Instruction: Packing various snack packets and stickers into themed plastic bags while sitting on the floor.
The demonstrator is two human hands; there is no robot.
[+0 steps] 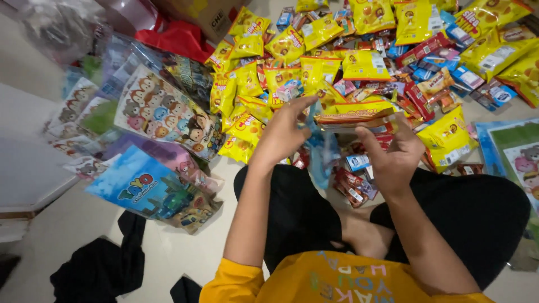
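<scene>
**Two hands working a clear blue bag above a floor of snacks**

A person in a yellow shirt and black shorts is sitting cross-legged on a pale tiled floor [168, 258], looking down at both hands raised in front of the knees. The left hand [283, 134] is lifting with its fingers stretched upward and pressing together on the upper edge of a thin, see-through blue plastic bag [321, 154]; its grip is closing on that film. The right hand [396, 154] is curling inward just beside it, thumb pointing toward the left hand, and its fingertips are touching a long, flat orange snack packet [353, 115] that is lying level between the two hands, at the bag's mouth. Whether the right grip is truly clamping the packet or only resting against it, I cannot tell.

The bag itself is looking soft, crumpled and blurred, hanging down from the hands toward the lap, well above the floor.

Beyond the hands, shiny yellow crisp packets [314, 70] are lying heaped and overlapping, mixed with small red and blue wrapped sweets [443, 62]. To the left, a fan of glossy cartoon-printed gift bags [160, 115] is spreading across the floor, and a red cloth [177, 39] is lying behind them.
</scene>
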